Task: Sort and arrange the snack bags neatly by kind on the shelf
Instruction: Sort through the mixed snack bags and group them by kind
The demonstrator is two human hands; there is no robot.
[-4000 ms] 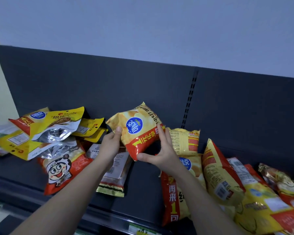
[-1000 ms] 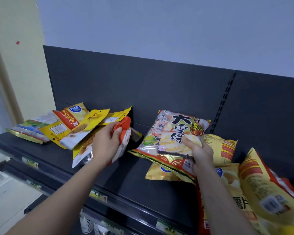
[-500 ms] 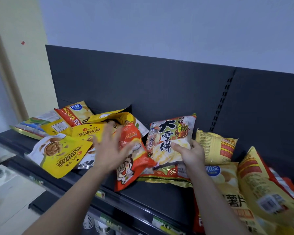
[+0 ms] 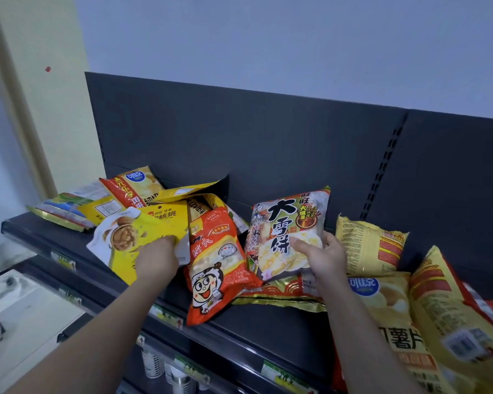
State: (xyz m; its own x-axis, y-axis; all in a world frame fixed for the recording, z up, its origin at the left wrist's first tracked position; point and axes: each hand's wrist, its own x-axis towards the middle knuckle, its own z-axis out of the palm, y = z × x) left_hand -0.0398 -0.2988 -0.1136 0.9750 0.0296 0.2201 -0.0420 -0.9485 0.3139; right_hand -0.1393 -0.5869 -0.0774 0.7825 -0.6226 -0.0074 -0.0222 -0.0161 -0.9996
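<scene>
Sorting was in progress on the dark shelf (image 4: 268,322).
The right hand (image 4: 322,257) gripped the rice-cracker bag (image 4: 288,223), which stood tilted at mid-shelf, thumb across its front. The left hand (image 4: 157,258) rested on the yellow walnut bag (image 4: 125,237); its fingers' grip could not be determined.

Dark shelf (image 4: 271,328) under a yellow walnut bag (image 4: 120,237), an orange cartoon bag (image 4: 217,271), a rice-cracker bag (image 4: 285,223), yellow chip bags (image 4: 393,311) at right.

Pale blue-grey wall (image 4: 268,38) at top. On left a cream wall strip (image 4: 40,95) w/ one small red dot (image 4: 48,69). Btm left: white surface (image 4: 26,308). Btm centre: shiny metal containers (image 4: 180,379), blurred, w/ green-white price labels (image 4: 278,375) just above.
</scene>
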